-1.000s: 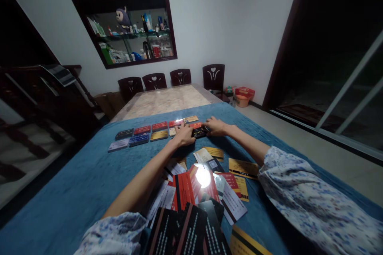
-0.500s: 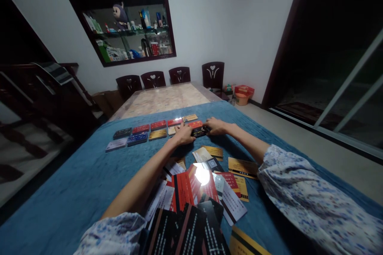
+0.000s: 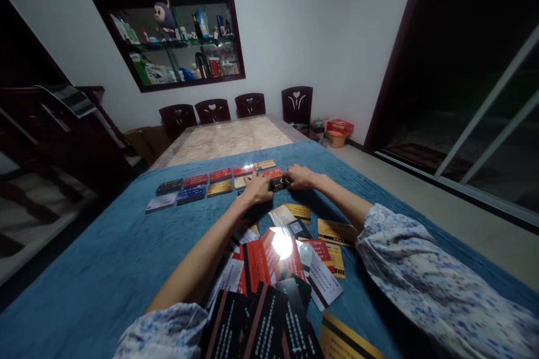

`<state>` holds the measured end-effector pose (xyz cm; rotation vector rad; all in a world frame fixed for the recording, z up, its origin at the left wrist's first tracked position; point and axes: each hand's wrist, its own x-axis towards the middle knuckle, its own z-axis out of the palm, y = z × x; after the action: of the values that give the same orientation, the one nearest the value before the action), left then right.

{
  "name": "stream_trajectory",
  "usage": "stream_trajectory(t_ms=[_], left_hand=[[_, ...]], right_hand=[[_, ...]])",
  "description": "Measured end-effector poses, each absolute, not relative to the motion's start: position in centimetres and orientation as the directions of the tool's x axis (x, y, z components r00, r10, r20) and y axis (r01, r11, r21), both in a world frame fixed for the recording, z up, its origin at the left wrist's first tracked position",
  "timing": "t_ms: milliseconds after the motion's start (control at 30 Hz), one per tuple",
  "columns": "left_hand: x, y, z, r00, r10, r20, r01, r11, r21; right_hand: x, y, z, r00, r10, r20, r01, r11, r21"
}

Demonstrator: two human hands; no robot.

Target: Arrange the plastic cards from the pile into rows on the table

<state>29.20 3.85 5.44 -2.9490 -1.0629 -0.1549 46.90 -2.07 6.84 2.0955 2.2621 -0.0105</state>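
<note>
At the right end of the rows of card stacks, a small stack of black cards [image 3: 278, 185] lies between my two hands. My left hand [image 3: 257, 190] has its fingers closed on the left end of it, and my right hand [image 3: 300, 178] pinches the right end. Just behind is an orange-red card stack [image 3: 274, 173], partly covered. A pale card stack [image 3: 240, 182] peeks out beside my left fingers. Along the rows to the left sit a gold stack [image 3: 219, 188], a blue stack [image 3: 191, 194] and several red stacks, one of them a red stack [image 3: 221, 174].
Nearer me, loose cards lie in a messy pile, with red cards [image 3: 252, 263], black cards [image 3: 265, 325] and a gold card [image 3: 337, 231]. A blue cloth [image 3: 126, 269] covers the near table. Dark chairs [image 3: 297, 104] stand beyond the far end.
The whole view has shifted slightly. My hands stay at the black cards, with the right hand's fingers moving a little against them.
</note>
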Motion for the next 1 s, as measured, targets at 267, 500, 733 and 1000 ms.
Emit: stream_trajectory(t_ms=[267,500,733,1000], left_hand=[[28.9,3.2,5.5,0.795,0.584,0.163,0.590,-0.807,0.017],[28.7,1.4,6.0,0.830,0.540,0.138,0.531,-0.841,0.101],[28.6,-0.4,6.3,0.878,0.470,0.086,0.455,-0.878,0.152],[28.4,-0.9,5.5,0.889,0.449,0.088,0.430,-0.885,0.176]], right_hand=[[46.9,-4.0,6.4,-0.059,0.996,0.065,0.998,0.058,0.024],[47.1,-7.4,6.3,-0.095,0.989,0.111,0.994,0.099,-0.035],[47.0,-11.0,6.1,-0.195,0.970,0.145,0.967,0.215,-0.137],[46.7,-12.5,6.5,-0.241,0.970,0.001,0.959,0.239,-0.155]])
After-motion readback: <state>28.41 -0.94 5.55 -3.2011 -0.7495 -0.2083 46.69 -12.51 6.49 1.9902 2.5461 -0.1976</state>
